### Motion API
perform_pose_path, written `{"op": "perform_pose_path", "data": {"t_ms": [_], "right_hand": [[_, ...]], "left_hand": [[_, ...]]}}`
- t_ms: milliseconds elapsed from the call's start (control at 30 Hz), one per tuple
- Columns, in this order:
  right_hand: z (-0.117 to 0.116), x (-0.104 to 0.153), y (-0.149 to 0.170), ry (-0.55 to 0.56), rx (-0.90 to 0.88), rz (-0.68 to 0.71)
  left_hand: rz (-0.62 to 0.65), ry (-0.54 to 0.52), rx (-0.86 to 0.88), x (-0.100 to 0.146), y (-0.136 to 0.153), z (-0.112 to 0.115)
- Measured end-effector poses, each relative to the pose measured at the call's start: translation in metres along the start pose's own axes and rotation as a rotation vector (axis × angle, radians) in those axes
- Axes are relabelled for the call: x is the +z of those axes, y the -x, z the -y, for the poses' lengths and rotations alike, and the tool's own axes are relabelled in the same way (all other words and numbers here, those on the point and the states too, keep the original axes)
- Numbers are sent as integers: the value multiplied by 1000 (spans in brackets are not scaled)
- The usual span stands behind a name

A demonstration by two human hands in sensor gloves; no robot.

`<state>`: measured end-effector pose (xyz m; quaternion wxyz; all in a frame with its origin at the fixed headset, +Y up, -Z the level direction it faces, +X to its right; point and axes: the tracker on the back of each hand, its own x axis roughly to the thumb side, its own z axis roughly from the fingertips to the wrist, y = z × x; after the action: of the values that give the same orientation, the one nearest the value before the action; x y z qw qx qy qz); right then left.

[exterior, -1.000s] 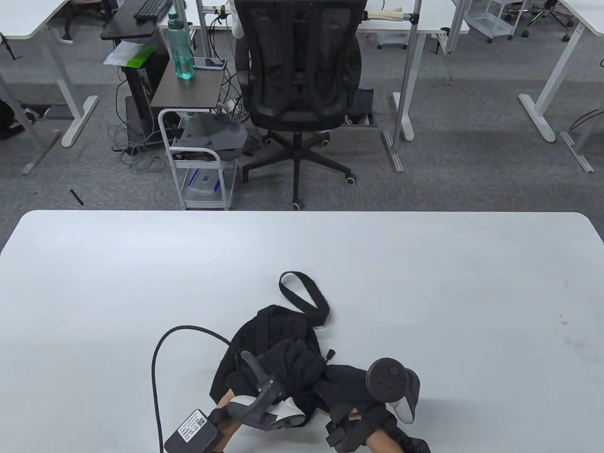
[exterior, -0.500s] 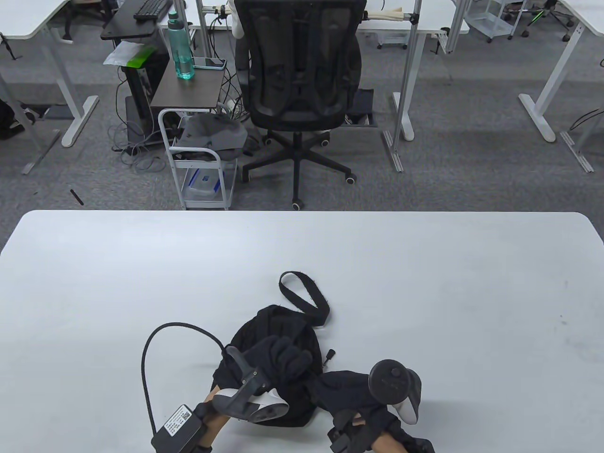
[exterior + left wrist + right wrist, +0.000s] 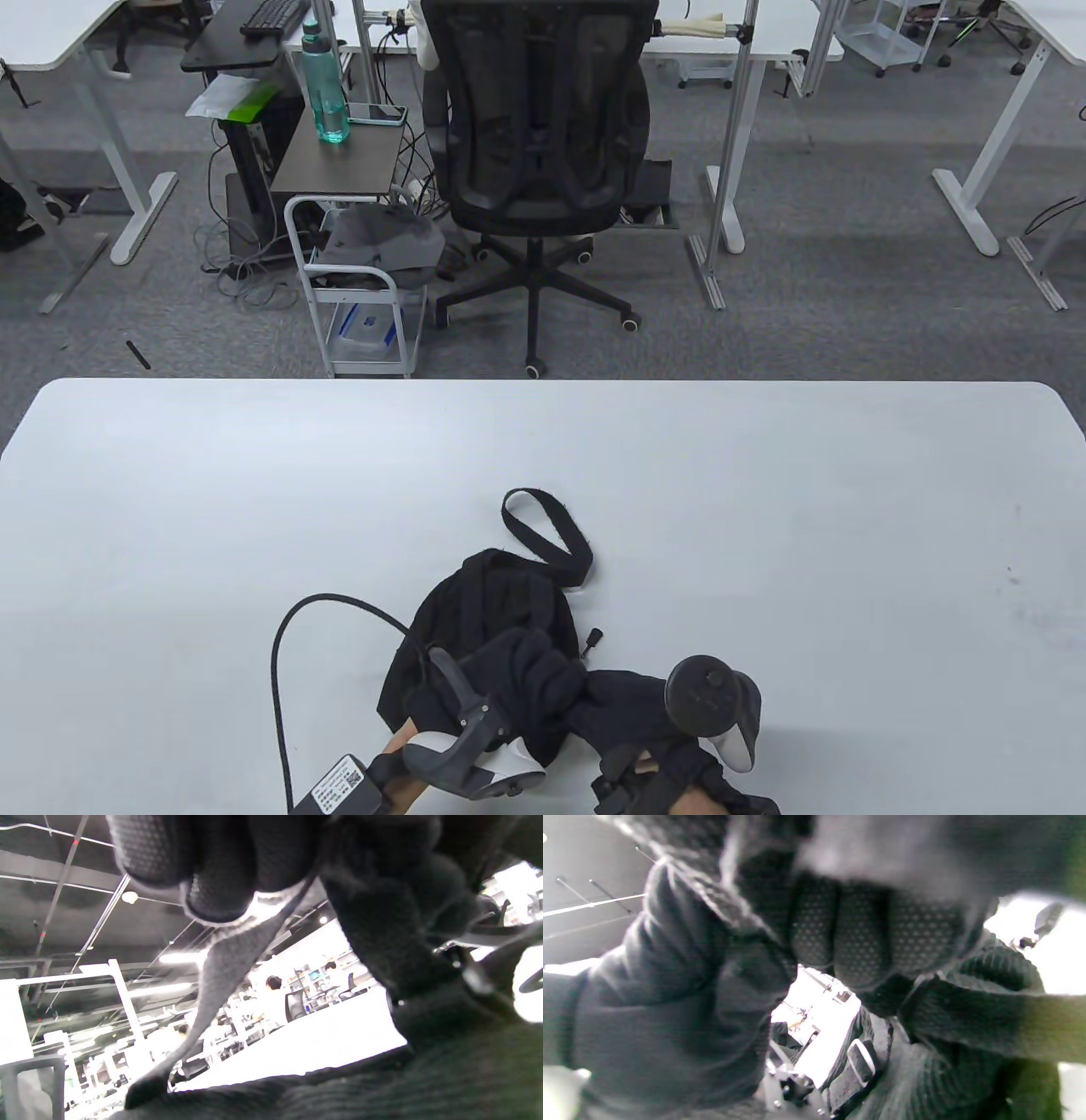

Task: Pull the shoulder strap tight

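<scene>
A small black bag lies near the table's front edge, with a wide black strap loop curling out beyond it. My left hand rests over the bag with its fingers curled, pinching a thin grey strap tail that runs down to the bag. My right hand sits just right of it, partly hidden under its tracker. Its curled fingers grip a wide strap band above a metal buckle.
The white table stretches wide on both sides. A black cable arcs from my left wrist over the table. Beyond the far edge stand an office chair and a small cart.
Half a second ago my left hand was lifted up and to the left; it has now come back down and right over the bag. The right hand has barely moved.
</scene>
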<state>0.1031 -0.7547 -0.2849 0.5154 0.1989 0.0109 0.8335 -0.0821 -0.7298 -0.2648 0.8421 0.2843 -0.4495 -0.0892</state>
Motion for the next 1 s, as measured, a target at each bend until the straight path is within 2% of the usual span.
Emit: {"op": "perform_pose_path", "data": {"t_ms": [100,167,233,367,533,633,733,833,933,1000], "right_hand": [[6,-2,-3,-4,-7,17],[6,-4,-6,4,-27,25],[6,-4,-8,-27,-18,32],[10,0,-5,-55,-17,19],[12,-2,3,-132,-91,-22],[13,-1,4,-167,-75,-31],[8,-2,6,-273,-106,-26],[4,-1,4,-238,-162,-29],[6,1,1,-96,-53,15],[5,0,1,-94,-61,4]], "left_hand": [[-52,18,-18,5,18,4],[-73,-16,54,7,24,1],[-72,3,85,6,23,-2],[-6,-3,1,2,17,-4],[-46,9,56,7,26,-3],[-40,15,43,6,19,-6],[21,-35,33,6,8,-13],[51,-50,-3,0,-7,-17],[45,-44,-38,-1,-10,-13],[16,-30,18,0,-6,-8]]}}
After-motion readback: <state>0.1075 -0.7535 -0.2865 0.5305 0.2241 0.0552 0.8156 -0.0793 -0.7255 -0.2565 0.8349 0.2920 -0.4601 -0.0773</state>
